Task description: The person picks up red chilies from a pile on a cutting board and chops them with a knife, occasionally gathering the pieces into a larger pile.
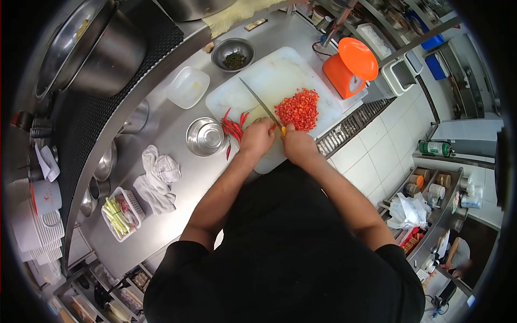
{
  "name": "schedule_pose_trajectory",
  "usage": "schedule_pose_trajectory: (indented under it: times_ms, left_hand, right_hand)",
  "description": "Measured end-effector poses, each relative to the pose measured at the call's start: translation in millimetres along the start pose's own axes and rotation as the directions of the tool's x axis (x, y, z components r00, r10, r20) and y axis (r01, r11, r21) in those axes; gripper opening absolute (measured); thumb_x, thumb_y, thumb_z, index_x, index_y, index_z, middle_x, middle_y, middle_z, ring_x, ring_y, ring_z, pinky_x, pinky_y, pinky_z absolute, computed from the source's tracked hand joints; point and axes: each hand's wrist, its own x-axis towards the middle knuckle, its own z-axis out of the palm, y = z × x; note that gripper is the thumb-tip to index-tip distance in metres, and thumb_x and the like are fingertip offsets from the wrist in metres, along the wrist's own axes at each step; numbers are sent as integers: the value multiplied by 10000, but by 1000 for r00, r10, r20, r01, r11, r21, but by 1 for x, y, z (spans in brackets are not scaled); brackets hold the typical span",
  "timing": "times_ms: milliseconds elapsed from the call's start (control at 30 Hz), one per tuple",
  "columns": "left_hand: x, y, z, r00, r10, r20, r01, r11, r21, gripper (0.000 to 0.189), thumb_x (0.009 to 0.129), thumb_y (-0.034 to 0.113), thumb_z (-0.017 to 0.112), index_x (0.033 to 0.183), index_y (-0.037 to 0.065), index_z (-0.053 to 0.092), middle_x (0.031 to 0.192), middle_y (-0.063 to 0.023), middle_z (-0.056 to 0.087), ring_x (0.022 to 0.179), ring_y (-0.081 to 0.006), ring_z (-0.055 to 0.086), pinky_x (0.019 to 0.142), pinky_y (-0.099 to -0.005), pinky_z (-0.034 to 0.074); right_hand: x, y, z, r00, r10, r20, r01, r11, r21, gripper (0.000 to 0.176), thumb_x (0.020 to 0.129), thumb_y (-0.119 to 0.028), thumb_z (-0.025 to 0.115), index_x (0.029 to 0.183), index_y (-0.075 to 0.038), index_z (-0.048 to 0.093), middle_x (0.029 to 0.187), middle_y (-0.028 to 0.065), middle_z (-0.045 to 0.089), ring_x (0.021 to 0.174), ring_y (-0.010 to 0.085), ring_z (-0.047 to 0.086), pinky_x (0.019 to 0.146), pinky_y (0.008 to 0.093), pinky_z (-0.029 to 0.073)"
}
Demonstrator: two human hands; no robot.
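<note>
A white cutting board (288, 64) lies on the steel counter. My right hand (299, 144) is closed round the yellow handle of a knife (257, 96), whose long blade points up and left across the board. Just left of it, my left hand (258, 137) is closed, its fingertips near the blade on a bit of red chili. Whole red chilies (231, 128) lie beside my left hand at the board's left edge. A heap of chopped red chili (298, 110) sits on the board, right of the blade.
Left of the board are an empty steel bowl (205, 137), a white tray (188, 87), a cloth (156, 180) and a basket of green stalks (123, 215). A bowl of herbs (232, 54) stands behind, an orange scale (344, 72) at right. Another person (459, 253) is far lower right.
</note>
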Motion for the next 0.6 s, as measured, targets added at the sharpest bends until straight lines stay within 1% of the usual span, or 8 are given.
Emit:
schedule_pose_trajectory:
  times_ms: [67,167,233,267,367,433,533,600]
  left_hand:
    - [3,1,-1,1000,6,-5,-6,1000,2,131,794,65,714,832,-2,608,867,-222,669,824,-428,668,745,-524,537]
    - [1,0,-2,1000,1,14,-1,1000,-1,128,790,63,718,831,-2,616,873,-220,672,830,-426,672,748,-518,541]
    - [2,-1,-3,999,-31,42,33,999,-35,121,790,59,719,830,-2,622,877,-220,674,833,-424,673,751,-513,545]
    - [0,-3,-3,1000,-10,29,10,1000,-19,117,791,58,720,827,-3,627,877,-219,675,835,-421,675,751,-509,546]
    - [1,-7,1,999,42,-8,-42,999,11,98,797,55,719,821,-3,644,884,-210,677,838,-411,680,753,-498,552]
    - [1,-7,3,998,54,-23,-54,999,3,78,804,52,715,820,0,658,895,-199,679,840,-401,683,755,-491,555]
    - [-1,-8,-1,999,39,-12,-39,999,-17,65,823,81,727,845,25,701,918,-170,684,842,-385,687,757,-484,557]
    - [-6,-10,-5,999,39,-16,-39,999,19,67,841,108,733,870,48,727,928,-153,686,843,-379,689,759,-480,558]
  right_hand:
    - [9,4,12,1000,21,-16,-20,999,30,350,1033,-291,587,1129,38,516,859,246,742,817,419,754,708,505,598]
    - [5,-1,-11,999,4,33,-5,1000,8,308,1024,-252,584,1134,29,524,911,233,756,877,376,774,768,472,613]
    - [1,-2,-25,999,-3,43,3,1000,-7,310,1025,-255,581,1137,29,524,910,231,756,876,375,774,769,469,613]
    - [-2,-3,-26,998,-10,55,11,1000,-15,311,1026,-256,580,1139,29,524,909,230,757,876,374,774,770,467,613]
    - [-6,-1,-21,999,-20,27,20,1000,3,310,1026,-258,579,1135,28,530,899,226,756,866,374,773,763,468,613]
    - [1,0,-2,1000,2,-1,-2,1000,-2,308,1024,-257,580,1129,29,535,896,226,756,859,375,773,758,469,613]
    - [9,4,5,1000,-13,-18,13,1000,-1,299,1019,-252,583,1120,26,540,895,228,755,852,377,771,751,473,612]
    - [6,6,5,1000,-16,-11,16,1000,4,296,1017,-249,585,1118,25,542,896,230,755,850,377,771,750,474,612]
